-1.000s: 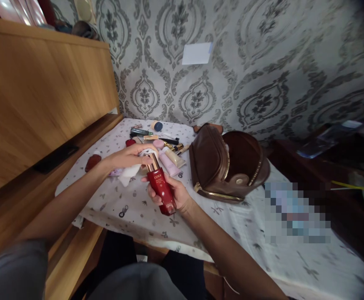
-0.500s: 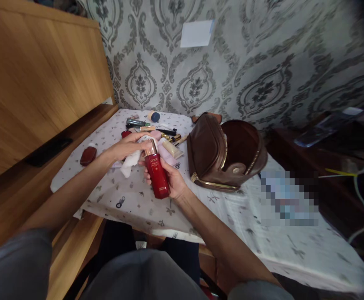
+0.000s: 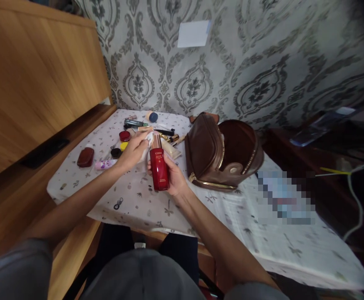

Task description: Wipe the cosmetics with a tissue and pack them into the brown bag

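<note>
My right hand (image 3: pixel 176 177) is wrapped round a red cosmetic bottle (image 3: pixel 161 168), held tilted above the table with its label facing me. The bottle's cap (image 3: pixel 156 141) looks clear over a rose-gold neck. Beside the cap, my left hand (image 3: pixel 134 150) pinches a white cloth (image 3: pixel 149 139); part of the cloth is hidden behind the fingers. Just beyond the hands lies a cream-coloured tube (image 3: pixel 171 150). Left of them sit a round red container (image 3: pixel 124 136), a dark round container (image 3: pixel 116 153) and a pink-and-purple patterned tube (image 3: pixel 106 164).
An unzipped brown leather bag (image 3: pixel 205 152) stands on the patterned tablecloth (image 3: pixel 138 204) to the right. A small dark red bottle (image 3: pixel 86 156) is at the left. Several cosmetics, including a green tube (image 3: pixel 134 123), lie toward the wall. A wooden cabinet (image 3: pixel 44 75) borders the left side.
The bottle is more upright and slightly higher. My left hand has drawn the cloth in against the cap, so its hanging end no longer shows and the patterned tube is uncovered.
</note>
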Demonstrator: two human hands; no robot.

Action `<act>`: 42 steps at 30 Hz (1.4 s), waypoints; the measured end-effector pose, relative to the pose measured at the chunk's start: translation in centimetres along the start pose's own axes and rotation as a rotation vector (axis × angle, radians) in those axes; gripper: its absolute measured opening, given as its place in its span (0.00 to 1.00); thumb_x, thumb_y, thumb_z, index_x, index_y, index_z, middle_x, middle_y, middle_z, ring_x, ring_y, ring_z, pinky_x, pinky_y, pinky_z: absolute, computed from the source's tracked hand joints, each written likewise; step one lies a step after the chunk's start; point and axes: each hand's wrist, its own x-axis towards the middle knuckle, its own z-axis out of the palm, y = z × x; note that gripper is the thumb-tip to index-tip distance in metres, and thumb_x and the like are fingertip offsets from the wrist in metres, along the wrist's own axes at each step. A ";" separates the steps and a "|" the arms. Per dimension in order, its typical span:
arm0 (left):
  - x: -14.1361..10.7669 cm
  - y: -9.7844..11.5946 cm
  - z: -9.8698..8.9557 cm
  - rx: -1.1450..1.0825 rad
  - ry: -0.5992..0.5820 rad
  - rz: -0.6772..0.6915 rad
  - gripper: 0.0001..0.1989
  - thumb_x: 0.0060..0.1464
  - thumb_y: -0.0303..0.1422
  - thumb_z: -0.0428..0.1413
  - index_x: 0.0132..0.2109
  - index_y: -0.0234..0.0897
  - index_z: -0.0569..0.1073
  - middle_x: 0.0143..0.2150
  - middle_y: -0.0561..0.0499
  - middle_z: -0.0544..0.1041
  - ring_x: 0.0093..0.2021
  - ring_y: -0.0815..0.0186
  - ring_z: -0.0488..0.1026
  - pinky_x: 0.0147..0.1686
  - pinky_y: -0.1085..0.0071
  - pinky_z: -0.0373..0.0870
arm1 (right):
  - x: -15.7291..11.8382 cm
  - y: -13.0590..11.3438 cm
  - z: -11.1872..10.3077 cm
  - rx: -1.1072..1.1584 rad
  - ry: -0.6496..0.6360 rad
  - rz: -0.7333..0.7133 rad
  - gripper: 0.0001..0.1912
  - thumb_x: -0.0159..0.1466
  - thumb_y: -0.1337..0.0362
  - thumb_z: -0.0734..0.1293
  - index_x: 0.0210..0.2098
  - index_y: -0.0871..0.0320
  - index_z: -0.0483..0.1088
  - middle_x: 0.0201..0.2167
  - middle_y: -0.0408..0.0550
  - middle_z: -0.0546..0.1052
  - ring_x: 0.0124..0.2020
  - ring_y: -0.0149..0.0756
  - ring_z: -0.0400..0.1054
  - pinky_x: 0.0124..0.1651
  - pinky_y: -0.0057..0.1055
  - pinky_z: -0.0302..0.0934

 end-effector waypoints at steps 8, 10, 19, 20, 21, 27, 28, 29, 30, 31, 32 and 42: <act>-0.5 -0.2 0.8 0.200 0.239 0.231 0.14 0.59 0.29 0.53 0.50 0.38 0.76 0.51 0.46 0.76 0.53 0.59 0.71 0.57 0.60 0.66 | 0.0 0.0 0.2 0.031 0.077 -0.026 0.13 0.65 0.56 0.69 0.45 0.56 0.71 0.31 0.43 0.81 0.29 0.35 0.76 0.32 0.30 0.73; -0.6 -0.3 0.9 0.245 0.251 0.280 0.13 0.60 0.29 0.53 0.49 0.37 0.77 0.45 0.47 0.74 0.48 0.59 0.72 0.53 0.61 0.69 | 0.0 0.1 0.3 0.052 0.091 -0.038 0.13 0.63 0.58 0.71 0.46 0.54 0.71 0.31 0.41 0.81 0.28 0.34 0.76 0.30 0.28 0.72; -1.9 0.5 1.3 0.445 0.084 0.367 0.16 0.63 0.24 0.47 0.50 0.37 0.77 0.47 0.46 0.70 0.51 0.60 0.70 0.54 0.60 0.69 | 0.5 0.5 0.2 0.154 0.147 -0.044 0.07 0.64 0.61 0.71 0.40 0.55 0.73 0.29 0.41 0.81 0.25 0.31 0.73 0.30 0.26 0.70; -2.0 0.6 1.2 0.447 0.073 0.368 0.16 0.63 0.24 0.47 0.50 0.38 0.77 0.47 0.46 0.70 0.51 0.60 0.69 0.54 0.60 0.69 | 0.6 0.5 0.1 0.154 0.150 -0.047 0.07 0.64 0.61 0.70 0.40 0.55 0.73 0.29 0.41 0.81 0.25 0.30 0.73 0.30 0.25 0.69; -2.0 0.7 1.2 0.446 0.064 0.370 0.16 0.63 0.24 0.46 0.49 0.38 0.77 0.47 0.46 0.70 0.50 0.60 0.69 0.54 0.60 0.69 | 0.7 0.6 0.0 0.151 0.146 -0.056 0.07 0.64 0.61 0.70 0.41 0.55 0.74 0.30 0.40 0.81 0.25 0.30 0.73 0.30 0.25 0.69; -3.1 1.0 1.9 0.458 -0.033 0.421 0.18 0.63 0.22 0.45 0.48 0.39 0.77 0.46 0.46 0.69 0.48 0.60 0.69 0.51 0.60 0.70 | 1.4 0.6 -0.8 0.187 0.173 -0.142 0.03 0.63 0.65 0.71 0.37 0.56 0.74 0.30 0.39 0.81 0.29 0.28 0.74 0.35 0.23 0.70; -3.4 1.1 2.2 0.462 -0.049 0.431 0.18 0.62 0.22 0.45 0.48 0.39 0.77 0.46 0.46 0.69 0.48 0.60 0.69 0.50 0.61 0.70 | 1.5 0.5 -0.9 0.205 0.178 -0.140 0.03 0.63 0.65 0.70 0.37 0.56 0.73 0.31 0.39 0.81 0.29 0.28 0.75 0.35 0.23 0.70; -3.7 1.1 2.4 0.466 -0.060 0.441 0.19 0.62 0.21 0.45 0.49 0.39 0.77 0.46 0.46 0.69 0.48 0.60 0.69 0.49 0.61 0.70 | 1.5 0.4 -1.0 0.218 0.175 -0.137 0.04 0.63 0.65 0.70 0.38 0.56 0.73 0.31 0.39 0.81 0.30 0.29 0.75 0.35 0.24 0.71; -4.0 1.2 2.7 0.469 -0.067 0.450 0.19 0.62 0.21 0.45 0.49 0.39 0.77 0.46 0.45 0.69 0.48 0.60 0.69 0.49 0.61 0.71 | 1.5 0.3 -1.0 0.223 0.166 -0.134 0.05 0.63 0.64 0.70 0.40 0.56 0.73 0.31 0.40 0.82 0.31 0.31 0.76 0.35 0.26 0.71; -4.4 1.2 2.9 0.472 -0.072 0.460 0.19 0.61 0.20 0.44 0.49 0.38 0.76 0.46 0.45 0.69 0.48 0.59 0.69 0.49 0.61 0.71 | 1.5 0.1 -1.1 0.219 0.155 -0.130 0.06 0.63 0.63 0.70 0.40 0.57 0.73 0.31 0.40 0.82 0.31 0.32 0.76 0.35 0.27 0.72; -4.7 1.3 3.1 0.474 -0.079 0.471 0.19 0.61 0.20 0.44 0.49 0.38 0.76 0.46 0.45 0.69 0.48 0.59 0.69 0.48 0.61 0.71 | 1.5 0.0 -1.1 0.211 0.147 -0.122 0.07 0.63 0.63 0.70 0.40 0.57 0.73 0.31 0.41 0.82 0.30 0.32 0.76 0.34 0.27 0.72; -8.3 2.4 3.4 0.408 -0.140 0.564 0.17 0.62 0.20 0.45 0.50 0.36 0.74 0.45 0.44 0.69 0.46 0.60 0.68 0.44 0.64 0.73 | 1.3 -0.7 -1.6 0.180 0.120 0.010 0.22 0.66 0.47 0.64 0.31 0.60 0.73 0.22 0.44 0.78 0.22 0.32 0.71 0.24 0.26 0.67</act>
